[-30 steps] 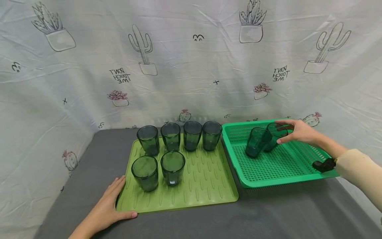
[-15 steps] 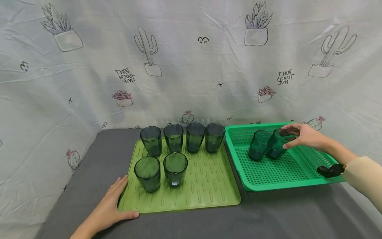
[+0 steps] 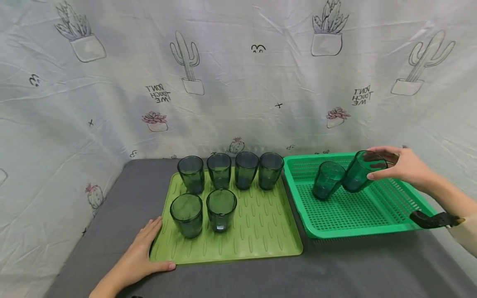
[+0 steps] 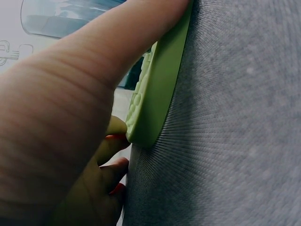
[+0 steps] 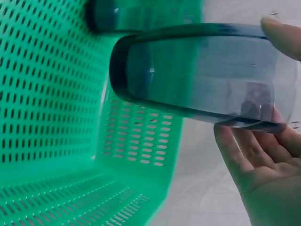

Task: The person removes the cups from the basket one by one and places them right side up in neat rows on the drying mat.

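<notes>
My right hand (image 3: 410, 167) grips a dark green glass (image 3: 361, 174) near its rim, thumb on one side and fingers on the other. The glass tilts, and the right wrist view shows its base (image 5: 120, 68) off the basket floor. Beside it, another glass (image 3: 328, 181) leans in the green plastic basket (image 3: 346, 232). My left hand (image 3: 138, 252) rests at the near left corner of a light green ridged tray (image 3: 257, 231), thumb along the front edge and fingers along the left side. On the tray several matching glasses (image 3: 220, 211) stand upright, in a back row and a front pair.
Tray and basket sit close together on a grey cloth-covered table (image 3: 261, 277). A pale curtain (image 3: 231, 74) with cactus drawings hangs right behind them. A black strap piece (image 3: 434, 219) is on the right wrist, above the basket's rim.
My right hand has gripped the right-hand glass in the basket and raised it, moving up and to the right. The left hand stays at the tray corner. The head view has shifted slightly.
</notes>
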A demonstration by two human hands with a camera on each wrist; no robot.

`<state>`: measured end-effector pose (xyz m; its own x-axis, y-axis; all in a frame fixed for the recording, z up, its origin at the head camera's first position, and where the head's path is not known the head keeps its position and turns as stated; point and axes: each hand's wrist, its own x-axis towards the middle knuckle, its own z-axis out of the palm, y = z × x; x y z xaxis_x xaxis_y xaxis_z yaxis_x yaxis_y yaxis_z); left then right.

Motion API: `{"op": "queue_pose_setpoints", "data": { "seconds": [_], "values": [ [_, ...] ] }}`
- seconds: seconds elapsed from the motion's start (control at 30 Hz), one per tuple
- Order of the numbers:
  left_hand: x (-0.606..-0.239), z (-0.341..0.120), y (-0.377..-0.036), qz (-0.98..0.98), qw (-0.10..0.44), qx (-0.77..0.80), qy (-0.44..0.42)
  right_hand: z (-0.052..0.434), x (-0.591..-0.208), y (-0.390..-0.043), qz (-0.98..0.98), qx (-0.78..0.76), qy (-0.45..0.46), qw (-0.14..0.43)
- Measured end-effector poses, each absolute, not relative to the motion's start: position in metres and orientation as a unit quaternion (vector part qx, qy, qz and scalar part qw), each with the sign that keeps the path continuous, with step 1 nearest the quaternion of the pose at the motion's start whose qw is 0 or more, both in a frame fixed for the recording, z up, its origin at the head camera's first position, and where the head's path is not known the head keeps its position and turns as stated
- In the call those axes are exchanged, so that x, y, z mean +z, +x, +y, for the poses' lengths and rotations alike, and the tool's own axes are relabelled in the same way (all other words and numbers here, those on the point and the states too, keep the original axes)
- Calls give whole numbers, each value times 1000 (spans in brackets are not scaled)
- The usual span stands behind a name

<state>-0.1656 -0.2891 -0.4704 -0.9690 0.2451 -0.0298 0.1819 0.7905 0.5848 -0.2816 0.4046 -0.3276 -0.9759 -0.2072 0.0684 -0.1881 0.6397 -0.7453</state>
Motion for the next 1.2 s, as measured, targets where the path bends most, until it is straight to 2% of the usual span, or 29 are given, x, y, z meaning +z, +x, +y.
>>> {"op": "queue_pose_setpoints", "data": {
  "seconds": [0.33, 0.6, 1.0, 1.2],
  "values": [
    [-470, -289, -165, 942, 44, 312, 117, 387, -312, -257, 832, -540, -96, -80],
    [-473, -291, -167, 939, 40, 319, 124, 345, -298, -239, 665, -723, -151, -109],
    [-475, -293, -169, 935, 46, 327, 127, 271, -284, -216, 581, -754, -272, -142],
    [-477, -292, -170, 934, 39, 327, 136, 224, -281, -195, 647, -709, -245, -133]
  ]
}}
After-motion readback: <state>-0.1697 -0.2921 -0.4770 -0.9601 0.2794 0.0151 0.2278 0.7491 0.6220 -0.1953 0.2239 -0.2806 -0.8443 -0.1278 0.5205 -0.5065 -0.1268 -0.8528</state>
